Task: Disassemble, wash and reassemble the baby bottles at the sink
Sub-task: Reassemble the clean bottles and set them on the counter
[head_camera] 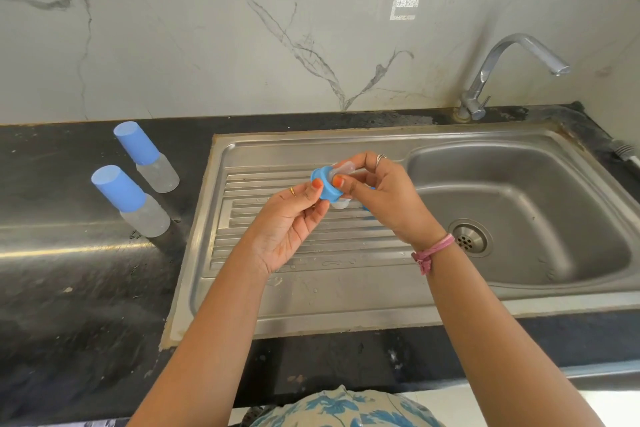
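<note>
Above the ribbed draining board [304, 246] of the steel sink, both hands work on one small part. My left hand [294, 218] pinches a blue screw ring [325, 184] at its edge. My right hand [384, 191] pinches the clear teat [341, 170] that sits in that ring. A bit of another blue piece [367, 207] shows under my right hand, mostly hidden. Two assembled baby bottles stand on the black counter at the left, each clear with a blue cap: the farther bottle [147, 158] and the nearer bottle [130, 203].
The sink basin [540, 218] with its drain [467, 239] lies to the right. A chrome tap [502, 73] stands at the back right, with no water running. A marble wall rises behind the black counter [62, 288].
</note>
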